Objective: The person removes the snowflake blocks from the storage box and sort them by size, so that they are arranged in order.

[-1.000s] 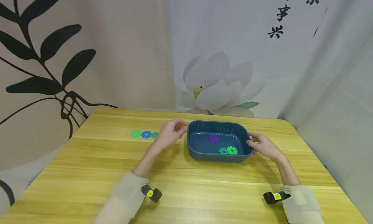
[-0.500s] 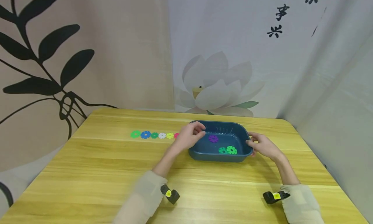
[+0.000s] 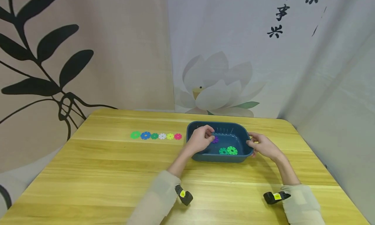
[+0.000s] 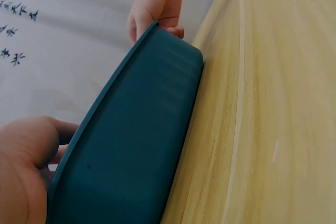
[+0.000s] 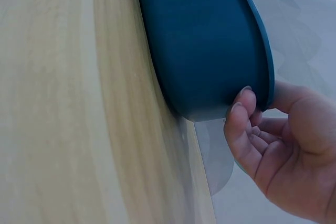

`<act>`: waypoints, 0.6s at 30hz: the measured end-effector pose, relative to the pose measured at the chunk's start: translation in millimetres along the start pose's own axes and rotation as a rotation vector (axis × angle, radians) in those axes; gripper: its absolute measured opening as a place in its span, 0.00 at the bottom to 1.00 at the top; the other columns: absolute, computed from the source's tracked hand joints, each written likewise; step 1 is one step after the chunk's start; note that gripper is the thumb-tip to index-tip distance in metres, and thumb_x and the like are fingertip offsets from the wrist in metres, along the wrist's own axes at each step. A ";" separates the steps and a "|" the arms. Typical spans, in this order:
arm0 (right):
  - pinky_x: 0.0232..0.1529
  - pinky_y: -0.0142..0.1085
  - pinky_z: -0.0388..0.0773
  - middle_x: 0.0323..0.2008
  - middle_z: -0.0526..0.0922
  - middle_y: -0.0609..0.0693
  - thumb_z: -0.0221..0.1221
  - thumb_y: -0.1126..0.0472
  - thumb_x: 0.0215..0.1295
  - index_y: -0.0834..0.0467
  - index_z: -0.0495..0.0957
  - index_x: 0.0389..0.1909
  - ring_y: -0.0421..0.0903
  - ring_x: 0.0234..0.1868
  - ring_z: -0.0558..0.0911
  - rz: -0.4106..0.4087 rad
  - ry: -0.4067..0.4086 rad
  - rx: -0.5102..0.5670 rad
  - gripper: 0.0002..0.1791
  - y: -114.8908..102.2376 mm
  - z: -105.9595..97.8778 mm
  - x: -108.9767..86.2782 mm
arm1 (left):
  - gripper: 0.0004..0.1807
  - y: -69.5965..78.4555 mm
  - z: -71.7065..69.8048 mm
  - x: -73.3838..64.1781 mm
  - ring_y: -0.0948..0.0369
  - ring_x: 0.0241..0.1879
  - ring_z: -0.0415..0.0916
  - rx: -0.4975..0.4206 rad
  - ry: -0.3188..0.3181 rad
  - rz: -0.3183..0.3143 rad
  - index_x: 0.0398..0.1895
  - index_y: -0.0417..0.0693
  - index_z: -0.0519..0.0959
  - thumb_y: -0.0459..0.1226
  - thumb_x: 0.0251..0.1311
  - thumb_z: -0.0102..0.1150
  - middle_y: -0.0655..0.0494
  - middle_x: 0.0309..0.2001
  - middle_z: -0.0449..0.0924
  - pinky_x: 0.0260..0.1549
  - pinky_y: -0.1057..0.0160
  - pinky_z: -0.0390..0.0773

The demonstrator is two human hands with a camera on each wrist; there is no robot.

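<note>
A dark blue plastic basin [image 3: 216, 158] stands on the table. Inside it lie a purple notched plastic disc [image 3: 215, 140], a teal disc [image 3: 223, 151] and a bright green disc [image 3: 232, 150]. My left hand [image 3: 200, 139] reaches over the basin's left part, its loosely bent fingers close to the purple disc and partly covering it. Nothing shows between those fingers; in the left wrist view the basin wall hides the fingertips. At the right end, my right hand [image 3: 265, 147] grips the basin rim, thumb above and fingers curled against the outer wall [image 5: 205, 51].
Left of the basin a row of discs lies on the wooden table [image 3: 111, 173]: green [image 3: 135, 135], blue [image 3: 145, 135], dark green [image 3: 154, 136], white [image 3: 162, 136], yellow [image 3: 170, 136] and pink [image 3: 177, 136]. A printed curtain [image 3: 140, 56] hangs behind the table.
My left hand has moved right, from beside the pink disc to over the basin, uncovering the row of discs. The right hand keeps its grip on the rim.
</note>
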State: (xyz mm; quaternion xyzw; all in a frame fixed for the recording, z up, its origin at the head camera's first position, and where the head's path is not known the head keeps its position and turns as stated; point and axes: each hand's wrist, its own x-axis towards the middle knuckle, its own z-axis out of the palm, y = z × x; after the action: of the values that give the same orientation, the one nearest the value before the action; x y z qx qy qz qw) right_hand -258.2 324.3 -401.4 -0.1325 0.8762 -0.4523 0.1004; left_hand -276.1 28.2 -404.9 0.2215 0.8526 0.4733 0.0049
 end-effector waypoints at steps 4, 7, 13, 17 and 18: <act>0.30 0.43 0.84 0.34 0.76 0.61 0.52 0.66 0.77 0.76 0.51 0.74 0.56 0.23 0.83 0.003 0.002 0.011 0.33 -1.9 0.7 -1.0 | 0.13 0.9 4.4 5.5 0.56 0.42 0.79 0.034 -0.035 -0.021 0.55 0.36 0.78 0.31 0.70 0.58 0.50 0.43 0.82 0.46 0.59 0.79; 0.31 0.42 0.84 0.34 0.76 0.62 0.52 0.66 0.77 0.76 0.51 0.74 0.56 0.23 0.83 0.000 0.002 0.008 0.33 -2.2 0.5 -1.5 | 0.13 2.0 6.6 9.2 0.55 0.43 0.79 0.046 -0.053 -0.042 0.55 0.36 0.78 0.31 0.70 0.58 0.49 0.43 0.82 0.46 0.57 0.79; 0.31 0.42 0.84 0.35 0.76 0.62 0.51 0.66 0.77 0.76 0.51 0.74 0.57 0.23 0.83 0.002 0.002 0.000 0.32 -2.0 1.2 -1.3 | 0.13 0.0 11.1 15.9 0.53 0.45 0.78 0.062 -0.097 -0.082 0.55 0.36 0.77 0.31 0.70 0.59 0.48 0.45 0.81 0.48 0.57 0.79; 0.32 0.42 0.84 0.35 0.76 0.62 0.51 0.65 0.77 0.76 0.51 0.74 0.56 0.23 0.83 0.001 0.002 -0.001 0.33 -1.0 0.6 -1.3 | 0.13 -2.2 15.4 19.8 0.52 0.47 0.78 0.081 -0.142 -0.127 0.55 0.36 0.77 0.31 0.69 0.59 0.47 0.46 0.81 0.50 0.57 0.80; 0.32 0.42 0.84 0.35 0.76 0.62 0.51 0.65 0.77 0.75 0.51 0.74 0.56 0.23 0.83 0.000 0.003 -0.001 0.33 -0.7 0.2 -1.3 | 0.13 -3.2 16.3 21.0 0.53 0.48 0.78 0.087 -0.151 -0.135 0.55 0.36 0.77 0.31 0.69 0.59 0.47 0.46 0.81 0.50 0.57 0.80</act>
State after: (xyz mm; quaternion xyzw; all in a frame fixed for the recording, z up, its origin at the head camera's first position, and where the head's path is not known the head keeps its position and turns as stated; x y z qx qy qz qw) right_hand -256.8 324.2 -400.9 -0.1320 0.8766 -0.4519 0.0993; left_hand -292.6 47.9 -412.3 0.1988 0.8825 0.4164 0.0913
